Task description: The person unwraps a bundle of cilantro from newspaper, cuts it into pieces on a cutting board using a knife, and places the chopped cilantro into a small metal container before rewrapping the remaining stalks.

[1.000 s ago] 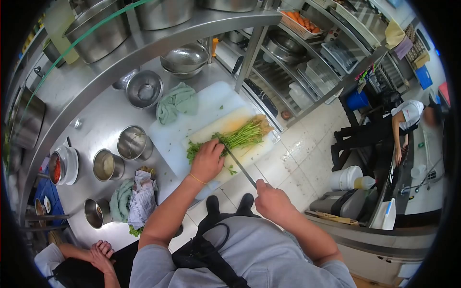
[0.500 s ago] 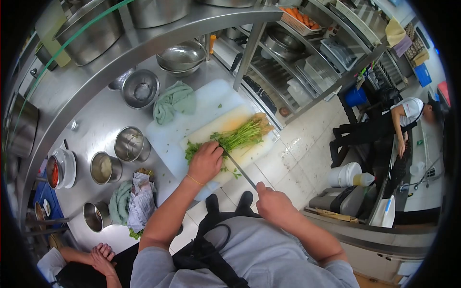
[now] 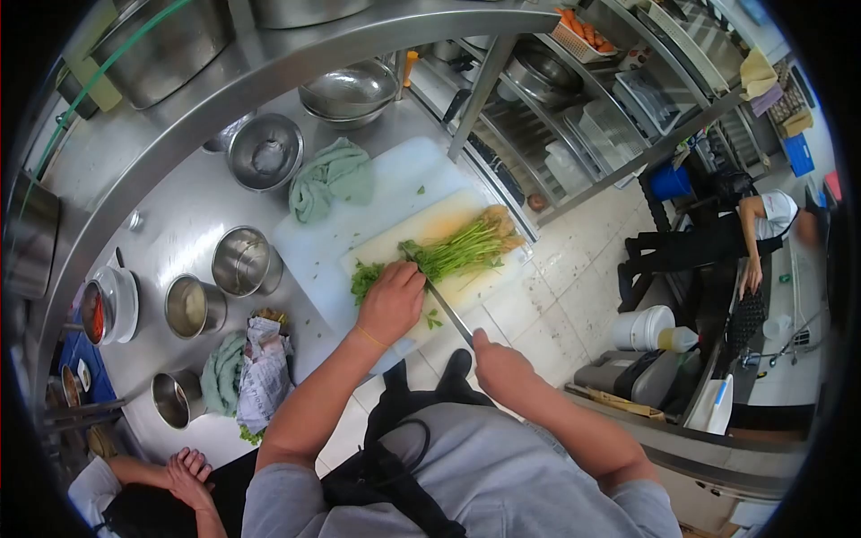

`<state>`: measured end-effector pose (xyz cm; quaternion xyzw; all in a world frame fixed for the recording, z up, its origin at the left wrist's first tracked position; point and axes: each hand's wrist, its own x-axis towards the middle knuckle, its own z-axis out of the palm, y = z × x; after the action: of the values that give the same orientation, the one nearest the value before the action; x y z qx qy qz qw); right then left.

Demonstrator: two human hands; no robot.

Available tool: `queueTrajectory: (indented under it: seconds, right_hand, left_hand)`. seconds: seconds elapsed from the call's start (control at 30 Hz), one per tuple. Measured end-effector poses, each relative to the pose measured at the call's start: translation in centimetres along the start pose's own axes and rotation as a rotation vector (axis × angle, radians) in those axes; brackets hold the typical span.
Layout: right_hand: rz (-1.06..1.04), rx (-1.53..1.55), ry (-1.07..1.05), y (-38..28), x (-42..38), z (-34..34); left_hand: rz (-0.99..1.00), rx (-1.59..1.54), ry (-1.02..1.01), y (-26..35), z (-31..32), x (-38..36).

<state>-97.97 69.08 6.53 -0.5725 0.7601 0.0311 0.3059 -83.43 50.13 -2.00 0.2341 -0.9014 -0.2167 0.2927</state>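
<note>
My left hand (image 3: 392, 299) has its fingers bent and pressed together on the leafy end of a bunch of green herbs (image 3: 462, 251). Leaves poke out on its far left side. In my right hand (image 3: 504, 369) is the handle of a knife, whose long blade (image 3: 451, 311) slants up and left to the greens, close beside my left fingertips. Thin stems with pale brownish ends point to the upper right. Beneath them lies a cream cutting board (image 3: 363, 254), resting on a larger white board (image 3: 309, 255). Bits of leaf are scattered over both.
A green cloth (image 3: 332, 179) lies on the white board's far corner. Metal bowls (image 3: 265, 152) and pots (image 3: 247, 262) stand left on the steel table (image 3: 166, 242), near a newspaper-wrapped bundle (image 3: 265, 377). A person's clasped hands (image 3: 190, 475) are lower left; another person (image 3: 717, 238) works at right.
My right hand has pushed the knife slightly forward and left across the greens. My left hand stays on the leaves. The view has shifted a little.
</note>
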Motion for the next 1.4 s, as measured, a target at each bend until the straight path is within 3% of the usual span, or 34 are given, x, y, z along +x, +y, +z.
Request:
queueTrajectory:
  seconds: [0.33, 0.5, 0.63, 0.7, 0.77, 0.83, 0.93, 1.07, 1.13, 1.23, 1.27, 1.4]
  right_hand:
    - [-0.039, 0.188, 0.102, 0.4, 4.1, 0.8]
    - [0.056, 0.360, 0.116, 0.8, 0.3, -2.6]
    - [0.262, 0.476, 0.201, 3.3, -2.9, -5.5]
    - [0.268, 0.474, 0.252, 5.8, -3.1, -5.2]
    - [0.342, 0.533, 0.296, 7.8, -3.1, -5.6]
    - [0.342, 0.555, 0.299, 10.0, -2.9, -5.9]
    - [0.317, 0.590, 0.321, 14.3, -2.4, -5.8]
    - [0.314, 0.615, 0.313, 19.5, -1.4, -6.8]
    - [0.320, 0.624, 0.306, 22.0, -1.0, -7.4]
    - [0.332, 0.628, 0.306, 24.9, -0.9, -8.4]
    - [0.330, 0.629, 0.316, 25.7, -0.9, -8.8]
    - [0.347, 0.620, 0.321, 28.1, -0.6, -9.6]
  left_hand:
    - [-0.014, 0.048, 0.026, -0.3, -1.0, -1.4]
    - [-0.230, -0.176, -0.097, 0.4, -4.8, 0.7]
    - [-0.160, -0.119, 0.002, 1.2, -4.6, 4.5]
    - [0.001, 0.041, -0.068, 1.6, -1.3, 6.3]
    - [0.016, 0.121, -0.137, 2.8, 1.4, 7.9]
    - [-0.168, 0.305, -0.389, 3.7, 3.6, 9.5]
    - [-0.245, 0.346, -0.492, 2.1, 5.8, 11.4]
    - [-0.314, 0.383, -0.455, 1.6, 6.9, 13.4]
    - [-0.470, 0.180, -0.339, 2.5, 6.9, 14.5]
    - [-0.603, 0.041, -0.328, 3.0, 7.4, 17.2]
    - [-0.608, 0.045, -0.328, 2.9, 7.7, 18.6]
    - [-0.922, -0.427, -0.443, 3.8, 7.5, 27.8]
